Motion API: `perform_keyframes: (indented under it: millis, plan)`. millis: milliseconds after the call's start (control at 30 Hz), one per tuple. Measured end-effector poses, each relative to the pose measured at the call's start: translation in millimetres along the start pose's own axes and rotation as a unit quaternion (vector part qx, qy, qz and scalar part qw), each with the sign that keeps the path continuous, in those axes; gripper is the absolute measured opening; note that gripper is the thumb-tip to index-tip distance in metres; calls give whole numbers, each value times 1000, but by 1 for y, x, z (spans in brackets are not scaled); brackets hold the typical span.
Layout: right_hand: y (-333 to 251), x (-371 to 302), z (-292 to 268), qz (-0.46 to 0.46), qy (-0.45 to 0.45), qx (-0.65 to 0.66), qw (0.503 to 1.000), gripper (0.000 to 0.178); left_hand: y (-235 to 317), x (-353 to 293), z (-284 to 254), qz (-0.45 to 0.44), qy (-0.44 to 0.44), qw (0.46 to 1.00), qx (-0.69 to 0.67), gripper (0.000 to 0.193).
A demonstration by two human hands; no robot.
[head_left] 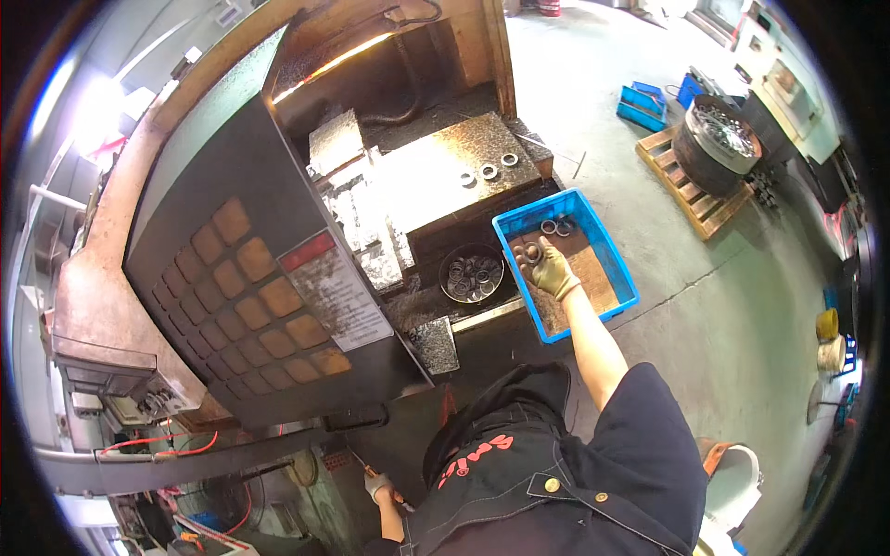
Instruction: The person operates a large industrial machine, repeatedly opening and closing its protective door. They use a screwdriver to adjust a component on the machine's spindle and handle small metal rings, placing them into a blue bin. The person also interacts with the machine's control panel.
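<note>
My right hand (pixel 553 271), in a pale glove, reaches into a blue plastic crate (pixel 607 215). Its fingers are closed around a dark metal ring (pixel 532 252). Two more metal rings (pixel 556 227) lie on the crate's brown bottom, just beyond the fingertips. Low on the left, my gloved left hand (pixel 378 486) grips a thin rod-like tool with an orange handle (pixel 400 498); its exact kind is too small to make out. Three rings (pixel 489 171) stand in a row on a wet metal block (pixel 436 185) inside the machine.
A round pan (pixel 449 285) full of rings sits left of the crate. The machine's dark door (pixel 250 278) fills the left side. To the right, a wooden pallet (pixel 681 190) carries a drum (pixel 709 153) of metal pieces, near blue bins (pixel 642 107).
</note>
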State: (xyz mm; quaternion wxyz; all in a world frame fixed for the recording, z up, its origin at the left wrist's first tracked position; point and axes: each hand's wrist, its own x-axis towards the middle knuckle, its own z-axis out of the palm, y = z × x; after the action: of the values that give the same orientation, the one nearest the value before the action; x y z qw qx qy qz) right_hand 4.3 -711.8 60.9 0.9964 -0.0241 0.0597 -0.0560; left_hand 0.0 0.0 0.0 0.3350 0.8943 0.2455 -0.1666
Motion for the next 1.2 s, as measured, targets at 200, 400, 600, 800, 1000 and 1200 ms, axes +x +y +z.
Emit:
perform_keyframes:
  millis: [200, 400, 600, 800, 1000, 1200]
  plan:
    - [104, -38, 129, -44, -54, -121, 990, 22, 67, -5, -16, 59, 1, 996, 64, 45]
    - [186, -50, 173, -61, 3, -114, 992, 27, 52, 36, -18, 57, -33, 990, 125, 44]
    - [243, -28, 138, -134, 31, -121, 983, 36, 16, 80, -36, 3, -68, 988, 135, 47]
    - [286, -27, 157, -211, 177, -303, 912, 39, 5, 77, -68, 27, -134, 980, 141, 47]
    - [284, -20, 144, -194, 163, -261, 932, 31, -26, 92, -76, -4, -142, 982, 127, 43]
    - [293, -27, 158, -209, 193, -297, 911, 30, 37, 49, -84, -101, -119, 986, 63, 43]
